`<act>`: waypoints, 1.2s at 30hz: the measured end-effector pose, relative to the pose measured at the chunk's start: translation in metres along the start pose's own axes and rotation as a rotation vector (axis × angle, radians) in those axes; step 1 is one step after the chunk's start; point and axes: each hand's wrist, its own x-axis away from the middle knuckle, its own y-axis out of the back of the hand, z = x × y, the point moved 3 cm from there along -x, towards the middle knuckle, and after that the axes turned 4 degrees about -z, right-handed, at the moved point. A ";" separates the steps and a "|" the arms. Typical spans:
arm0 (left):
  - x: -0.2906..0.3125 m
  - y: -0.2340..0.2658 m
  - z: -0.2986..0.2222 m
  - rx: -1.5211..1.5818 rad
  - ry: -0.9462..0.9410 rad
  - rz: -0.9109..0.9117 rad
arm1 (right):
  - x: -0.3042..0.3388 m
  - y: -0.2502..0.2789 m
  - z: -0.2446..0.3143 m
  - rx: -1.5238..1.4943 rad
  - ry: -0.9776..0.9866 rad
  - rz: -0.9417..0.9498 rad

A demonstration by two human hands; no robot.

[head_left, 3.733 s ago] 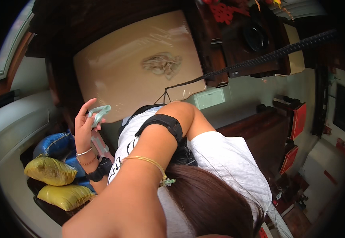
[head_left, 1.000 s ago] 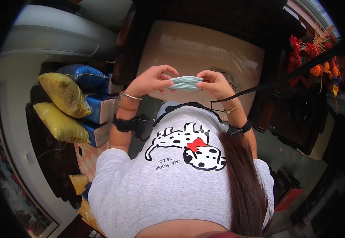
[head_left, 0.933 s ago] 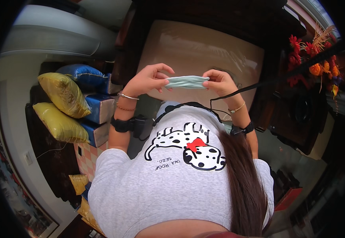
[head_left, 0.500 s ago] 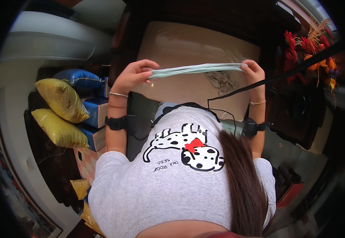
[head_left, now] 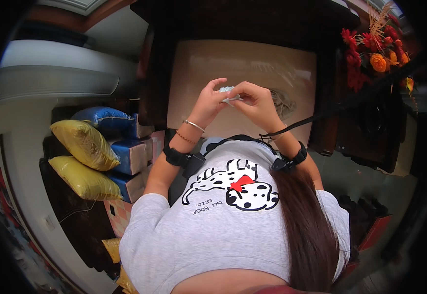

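Note:
Close together above the table, my left hand and my right hand hold a pale mint-green bundle of strands, now gathered short. Its exact kind I cannot tell. My left thumb and fingers close around its left side, with the index finger raised. A pinch of my right fingers grips the other end, and those fingers cover part of the bundle. Just beyond my right wrist, a loose greyish-beige tangle of strands lies on the pale tabletop, touched by neither hand.
Yellow packages and a blue package are stacked beside boxes at the left. Red and orange flowers stand at the far right. A black cable runs from the right towards my waist.
My hands have come together from wide apart. The mint-green bundle, stretched taut between them before, is now gathered short. The tangle stays on the table.

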 end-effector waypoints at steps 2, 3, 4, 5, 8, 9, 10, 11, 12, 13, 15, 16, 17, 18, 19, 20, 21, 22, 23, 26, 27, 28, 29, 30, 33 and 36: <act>0.012 -0.006 -0.013 -0.060 -0.068 0.019 | 0.003 0.011 -0.007 -0.087 -0.097 -0.071; 0.015 -0.007 -0.019 -0.064 -0.070 0.024 | 0.003 0.014 -0.010 -0.087 -0.093 -0.075; 0.018 -0.008 -0.025 -0.143 -0.115 0.103 | 0.002 0.018 -0.014 -0.150 -0.136 -0.154; 0.022 -0.010 -0.030 -0.220 -0.158 0.181 | 0.003 0.022 -0.018 -0.215 -0.181 -0.233; 0.031 -0.011 -0.043 -0.366 -0.176 0.292 | 0.005 0.016 -0.039 -0.132 -0.209 -0.104; 0.032 -0.011 -0.045 -0.366 -0.175 0.291 | 0.004 0.012 -0.042 -0.129 -0.244 -0.027; 0.034 -0.012 -0.047 -0.377 -0.207 0.306 | 0.008 0.007 -0.043 -0.255 -0.269 0.021; 0.035 -0.012 -0.048 -0.388 -0.241 0.319 | 0.008 0.003 -0.035 -0.257 -0.271 0.024; 0.035 -0.011 -0.049 -0.386 -0.240 0.315 | 0.010 -0.004 -0.031 -0.545 -0.498 0.066; 0.035 -0.010 -0.049 -0.387 -0.249 0.321 | 0.013 -0.010 -0.031 -0.833 -0.725 0.107; 0.037 -0.011 -0.051 -0.388 -0.252 0.330 | 0.014 -0.010 -0.041 -0.995 -0.774 0.182; 0.038 -0.012 -0.052 -0.408 -0.206 0.340 | 0.014 -0.008 -0.049 -1.004 -0.720 0.191; 0.041 -0.010 -0.050 -0.424 -0.160 0.344 | 0.014 -0.006 -0.054 -1.012 -0.672 0.206; 0.041 -0.005 -0.051 -0.420 -0.158 0.337 | 0.013 0.001 -0.060 -0.977 -0.652 0.182; 0.040 0.003 -0.051 -0.480 -0.127 0.308 | 0.013 0.009 -0.063 -0.977 -0.658 0.186; 0.040 0.012 -0.051 -0.541 -0.095 0.282 | 0.013 0.020 -0.065 -0.914 -0.637 0.143; 0.042 0.020 -0.053 -0.538 -0.093 0.280 | 0.013 0.034 -0.067 -0.852 -0.612 0.099; 0.044 0.030 -0.056 -0.541 -0.091 0.231 | 0.014 0.053 -0.070 -0.800 -0.598 0.070; 0.046 0.040 -0.060 -0.545 -0.089 0.183 | 0.016 0.073 -0.073 -0.749 -0.582 0.041; 0.058 0.072 -0.074 -0.450 -0.107 0.062 | 0.029 0.136 -0.077 -0.743 -0.525 -0.228; 0.059 0.080 -0.077 -0.450 -0.129 0.059 | 0.037 0.158 -0.086 -0.743 -0.520 -0.327; 0.060 0.084 -0.078 -0.471 -0.142 0.046 | 0.041 0.172 -0.088 -0.682 -0.495 -0.385; 0.060 0.085 -0.078 -0.494 -0.153 0.035 | 0.043 0.179 -0.085 -0.623 -0.470 -0.444; 0.056 0.081 -0.076 -0.469 -0.154 0.071 | 0.044 0.180 -0.085 -0.573 -0.441 -0.465; 0.035 0.044 -0.050 -0.396 -0.091 0.209 | 0.032 0.151 -0.075 -0.380 -0.373 -0.483; 0.015 0.006 -0.013 -0.345 0.058 0.252 | 0.010 0.101 -0.048 -0.260 -0.197 -0.381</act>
